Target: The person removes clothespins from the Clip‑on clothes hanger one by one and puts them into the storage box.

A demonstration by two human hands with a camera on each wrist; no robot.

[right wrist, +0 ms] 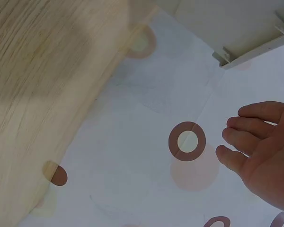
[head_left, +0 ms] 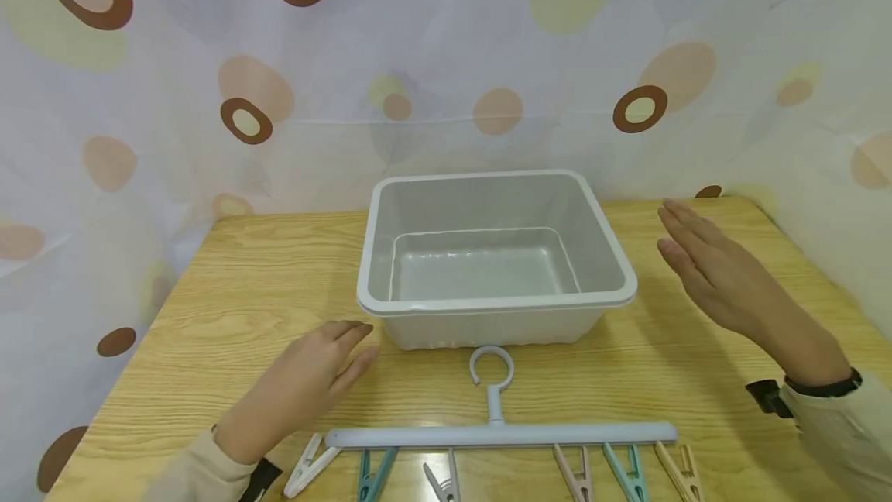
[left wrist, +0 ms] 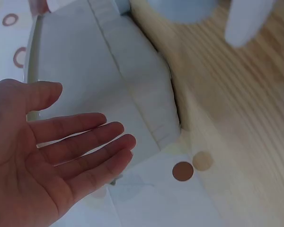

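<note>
While the grey tub [head_left: 488, 328] stands near the table's [head_left: 230, 347] back edge, the left hand [head_left: 310, 372] is just beside its front left corner, the right hand [head_left: 721, 285] off its right side, each grip apart with fingers extended. A hanger [head_left: 571, 434] with pegs [head_left: 636, 483] (six in view) lies across the front, hook [head_left: 494, 403] towards the tub. Wood stretches either side; patterned cloth [head_left: 446, 45] bounds the back.
</note>
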